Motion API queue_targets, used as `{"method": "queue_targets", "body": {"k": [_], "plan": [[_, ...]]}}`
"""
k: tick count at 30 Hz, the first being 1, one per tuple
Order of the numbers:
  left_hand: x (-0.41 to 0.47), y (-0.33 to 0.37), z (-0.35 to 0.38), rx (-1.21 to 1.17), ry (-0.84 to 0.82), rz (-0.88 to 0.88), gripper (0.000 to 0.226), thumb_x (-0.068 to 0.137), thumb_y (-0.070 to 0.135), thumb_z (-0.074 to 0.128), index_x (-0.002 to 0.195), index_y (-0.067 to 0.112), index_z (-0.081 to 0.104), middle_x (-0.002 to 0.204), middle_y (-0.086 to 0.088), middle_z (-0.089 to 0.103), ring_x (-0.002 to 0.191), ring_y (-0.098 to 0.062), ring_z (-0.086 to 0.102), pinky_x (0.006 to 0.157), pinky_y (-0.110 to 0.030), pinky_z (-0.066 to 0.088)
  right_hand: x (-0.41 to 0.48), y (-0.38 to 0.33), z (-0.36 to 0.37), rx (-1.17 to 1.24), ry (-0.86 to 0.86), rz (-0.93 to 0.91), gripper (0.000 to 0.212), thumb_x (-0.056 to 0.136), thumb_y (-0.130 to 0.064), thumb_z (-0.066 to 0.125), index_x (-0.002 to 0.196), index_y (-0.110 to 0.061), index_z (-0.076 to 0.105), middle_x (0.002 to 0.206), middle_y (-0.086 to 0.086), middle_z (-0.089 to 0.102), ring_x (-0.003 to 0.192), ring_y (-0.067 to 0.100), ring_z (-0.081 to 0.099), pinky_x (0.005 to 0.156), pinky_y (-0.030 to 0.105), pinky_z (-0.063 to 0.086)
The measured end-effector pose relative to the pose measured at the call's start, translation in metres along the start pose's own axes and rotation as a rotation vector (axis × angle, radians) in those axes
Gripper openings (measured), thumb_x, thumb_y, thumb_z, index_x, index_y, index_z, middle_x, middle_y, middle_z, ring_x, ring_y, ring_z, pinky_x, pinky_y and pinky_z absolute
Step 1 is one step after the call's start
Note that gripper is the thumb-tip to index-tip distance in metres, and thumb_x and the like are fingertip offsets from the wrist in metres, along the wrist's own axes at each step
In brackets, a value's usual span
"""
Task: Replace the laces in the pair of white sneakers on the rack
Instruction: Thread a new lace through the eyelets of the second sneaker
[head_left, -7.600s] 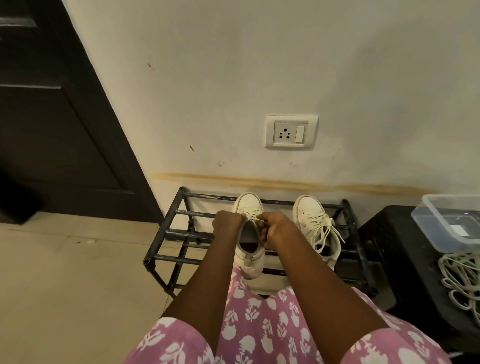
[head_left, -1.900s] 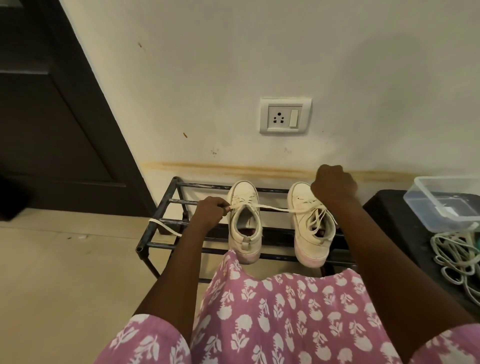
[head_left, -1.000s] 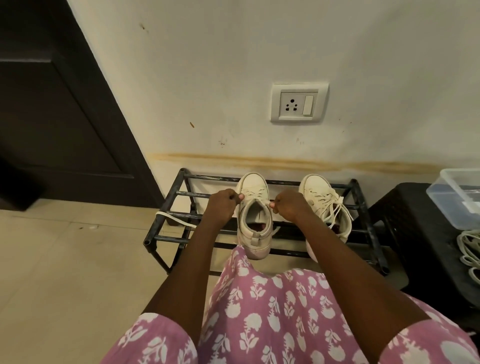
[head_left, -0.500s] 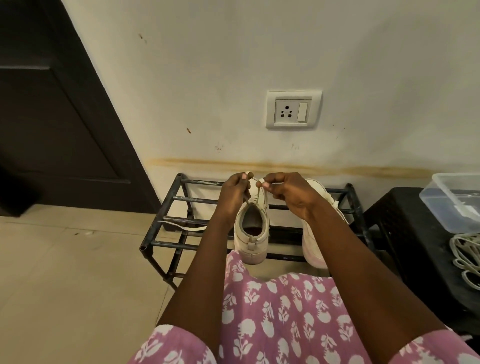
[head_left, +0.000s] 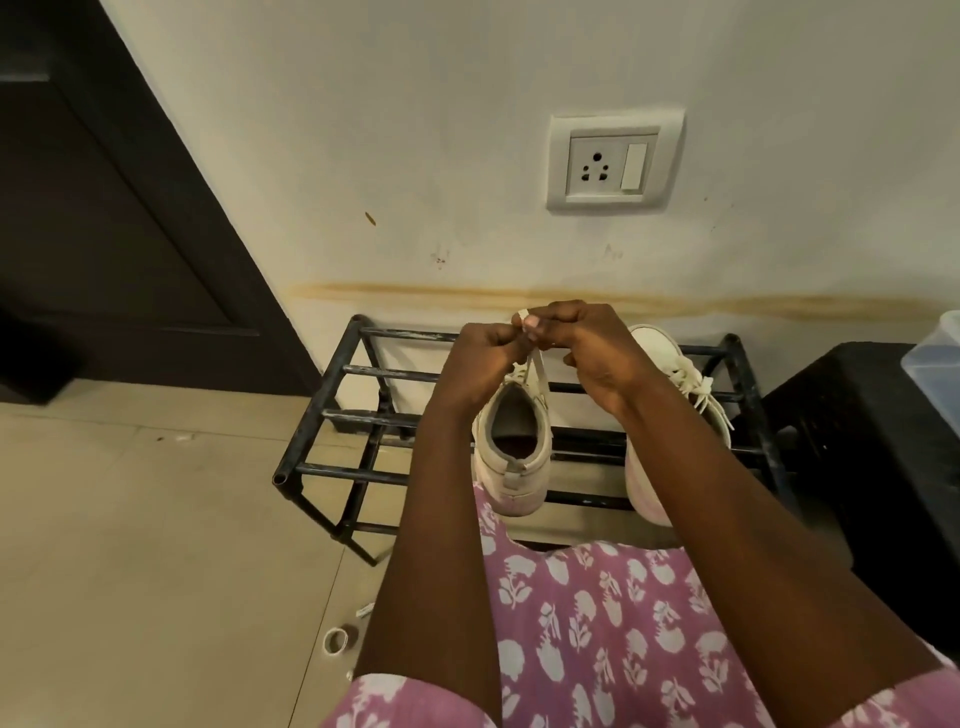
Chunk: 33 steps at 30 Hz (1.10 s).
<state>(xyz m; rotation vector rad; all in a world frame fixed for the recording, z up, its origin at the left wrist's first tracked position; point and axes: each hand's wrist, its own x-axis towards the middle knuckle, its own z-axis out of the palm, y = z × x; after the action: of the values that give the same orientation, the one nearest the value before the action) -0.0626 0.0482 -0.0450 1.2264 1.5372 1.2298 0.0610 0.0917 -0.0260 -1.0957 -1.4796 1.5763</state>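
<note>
Lace (head_left: 537, 371) ends raised over sneaker (head_left: 511, 447) on rack (head_left: 332, 374).
Left hand (head_left: 483, 358) and right hand (head_left: 592, 353), fingers curled, pinch the lace ends together above the sneaker, which stands beside its laced mate (head_left: 675, 374). Judged step: evening ends; next, cross and pull firm.

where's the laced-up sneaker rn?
Head view: the laced sneaker sits on the right of the rack, partly behind the right hand, between the other sneaker and the black stool.
</note>
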Motion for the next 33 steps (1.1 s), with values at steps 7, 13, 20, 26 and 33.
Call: {"method": "queue_targets", "body": {"k": [7, 13, 20, 26, 33], "plan": [[0.011, -0.010, 0.011, -0.197, 0.047, -0.062, 0.023, 0.092, 0.011, 0.054, 0.070, 0.004, 0.059, 0.054, 0.002, 0.044, 0.050, -0.007, 0.038, 0.057, -0.026, 0.032, -0.006, 0.023, -0.008, 0.197, 0.154, -0.054, 0.015, 0.080, 0.001, 0.067, 0.090, -0.009, 0.071, 0.085, 0.003, 0.071, 0.081, 0.011, 0.068, 0.077, 0.024, 0.055], [0.019, -0.016, 0.007, -0.255, 0.011, -0.081, 0.038, 0.091, 0.011, 0.056, 0.057, 0.019, 0.072, 0.050, 0.005, 0.054, 0.049, -0.008, 0.044, 0.058, -0.027, 0.035, -0.003, 0.032, -0.006, 0.084, 0.177, -0.108, 0.022, 0.074, 0.006, 0.071, 0.094, -0.002, 0.071, 0.088, 0.013, 0.071, 0.078, 0.018, 0.069, 0.075, 0.026, 0.057], [0.018, -0.016, -0.002, -0.245, -0.020, -0.070, 0.033, 0.090, 0.008, 0.055, 0.058, 0.010, 0.063, 0.046, 0.006, 0.050, 0.043, -0.003, 0.043, 0.049, -0.015, 0.037, 0.002, 0.032, -0.003, 0.290, 0.061, 0.003, 0.010, 0.079, 0.005, 0.066, 0.082, -0.004, 0.066, 0.076, 0.007, 0.069, 0.072, 0.019, 0.068, 0.070, 0.028, 0.057], [0.017, -0.020, 0.001, -0.198, 0.008, -0.080, 0.032, 0.089, 0.011, 0.057, 0.059, 0.012, 0.066, 0.051, 0.003, 0.056, 0.050, -0.009, 0.049, 0.058, -0.024, 0.040, 0.005, 0.028, 0.000, 0.185, 0.126, 0.003, 0.020, 0.080, 0.012, 0.061, 0.074, -0.007, 0.062, 0.074, 0.006, 0.066, 0.064, 0.014, 0.068, 0.062, 0.023, 0.057], [0.021, -0.027, 0.002, -0.331, 0.113, -0.013, 0.024, 0.089, 0.008, 0.058, 0.070, 0.012, 0.071, 0.052, 0.004, 0.058, 0.050, -0.007, 0.044, 0.055, -0.022, 0.037, 0.009, 0.032, 0.004, 0.448, 0.119, 0.055, 0.027, 0.091, 0.014, 0.043, 0.078, -0.009, 0.050, 0.079, 0.005, 0.061, 0.075, 0.016, 0.064, 0.072, 0.027, 0.056]]}}
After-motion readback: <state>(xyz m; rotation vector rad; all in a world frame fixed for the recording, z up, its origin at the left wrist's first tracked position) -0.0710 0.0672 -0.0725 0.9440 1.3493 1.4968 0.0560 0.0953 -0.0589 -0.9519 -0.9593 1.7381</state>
